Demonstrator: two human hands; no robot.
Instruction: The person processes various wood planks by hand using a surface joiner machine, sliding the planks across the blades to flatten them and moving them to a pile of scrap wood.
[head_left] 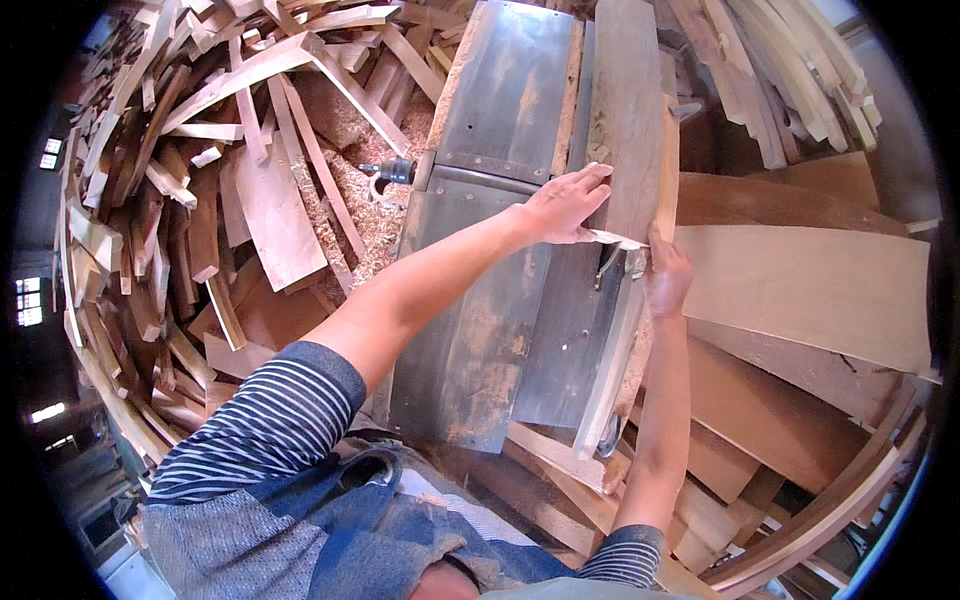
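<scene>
A long wooden board [630, 120] stretches away from me along the right side of a planing machine [505, 85] with a grey metal bed. My left hand [570, 207] grips the board's near left edge, fingers over its face and thumb near the end. At the near right corner, my right hand [668, 272] is closed round the board. Its fingertips are partly hidden. Below the board's near end runs a dark metal guide [570, 330] along the bed. A cross gap divides the bed left of my left hand.
Many offcuts and strips [190, 180] are heaped at the left. Wood shavings [385, 225] lie beside the machine, near a dark shaft end [390, 170]. Wide boards [800, 290] are stacked at the right, and long pieces [740, 80] lean at the far right.
</scene>
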